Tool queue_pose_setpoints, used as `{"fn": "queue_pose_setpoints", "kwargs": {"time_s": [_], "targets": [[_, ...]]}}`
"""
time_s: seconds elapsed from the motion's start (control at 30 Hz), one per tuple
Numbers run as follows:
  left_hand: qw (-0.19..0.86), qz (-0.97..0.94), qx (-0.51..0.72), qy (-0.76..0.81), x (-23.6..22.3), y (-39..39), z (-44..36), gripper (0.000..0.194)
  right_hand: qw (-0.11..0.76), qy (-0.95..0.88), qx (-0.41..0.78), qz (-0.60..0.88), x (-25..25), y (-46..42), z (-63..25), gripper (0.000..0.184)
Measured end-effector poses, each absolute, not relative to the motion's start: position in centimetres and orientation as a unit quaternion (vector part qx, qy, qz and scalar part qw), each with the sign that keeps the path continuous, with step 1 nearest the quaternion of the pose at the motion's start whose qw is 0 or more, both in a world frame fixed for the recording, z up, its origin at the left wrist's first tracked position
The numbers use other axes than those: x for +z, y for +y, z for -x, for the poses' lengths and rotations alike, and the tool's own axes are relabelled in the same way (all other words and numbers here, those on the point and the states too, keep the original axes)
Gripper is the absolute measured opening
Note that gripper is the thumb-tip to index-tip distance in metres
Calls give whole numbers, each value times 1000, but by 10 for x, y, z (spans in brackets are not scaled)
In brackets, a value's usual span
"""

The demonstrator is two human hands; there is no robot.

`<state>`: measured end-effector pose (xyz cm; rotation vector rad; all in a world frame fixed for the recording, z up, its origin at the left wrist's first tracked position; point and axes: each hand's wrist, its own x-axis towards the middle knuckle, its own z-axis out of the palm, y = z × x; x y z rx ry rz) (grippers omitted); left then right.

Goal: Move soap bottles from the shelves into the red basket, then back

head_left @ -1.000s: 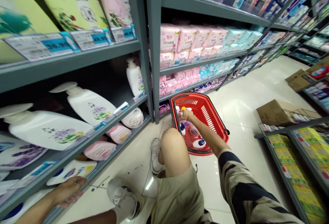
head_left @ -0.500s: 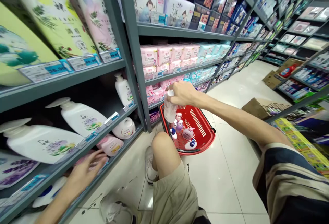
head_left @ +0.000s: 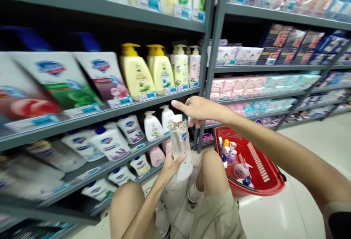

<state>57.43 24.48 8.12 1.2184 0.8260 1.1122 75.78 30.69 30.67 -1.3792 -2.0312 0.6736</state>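
In front of my knees, my left hand is wrapped round a clear bottle with a white cap and a gold-coloured neck. The bottle stands nearly upright, and blur doubles its outline, so I cannot tell whether a second one is behind it. My right hand hovers just above and to the right of the cap, apart from it. Its thumb stretches left and its fingers hang down with nothing in them. To the right, a red shopping basket on the floor holds several small pump bottles.
Grey shelving on the left carries yellow pump bottles, refill pouches and white body wash bottles. Pink packs line the shelves beyond the upright post. My knees are bent close to the lower shelf.
The clear bottle has gone from my right hand above the basket into my left hand. My left hand has left the lower shelf. The view has turned left.
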Motion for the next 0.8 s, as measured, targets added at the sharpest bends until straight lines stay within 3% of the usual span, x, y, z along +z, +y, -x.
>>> {"fn": "queue_pose_setpoints", "kwargs": {"time_s": [0.1, 0.2, 0.3, 0.53, 0.8], "targets": [[698, -414, 496, 308, 81, 228, -537, 85, 327, -765, 230, 505, 312, 299, -752, 62], [727, -375, 514, 257, 90, 216, -505, 90, 324, -765, 276, 482, 290, 289, -742, 55], [734, -375, 521, 223, 100, 211, -475, 93, 331, -762, 372, 414, 245, 284, -719, 49], [725, -397, 510, 236, 87, 204, -433, 106, 312, -703, 610, 191, 158, 276, -625, 57], [687, -282, 592, 313, 47, 216, -413, 97, 382, -587, 674, 234, 73, 287, -550, 50]]}}
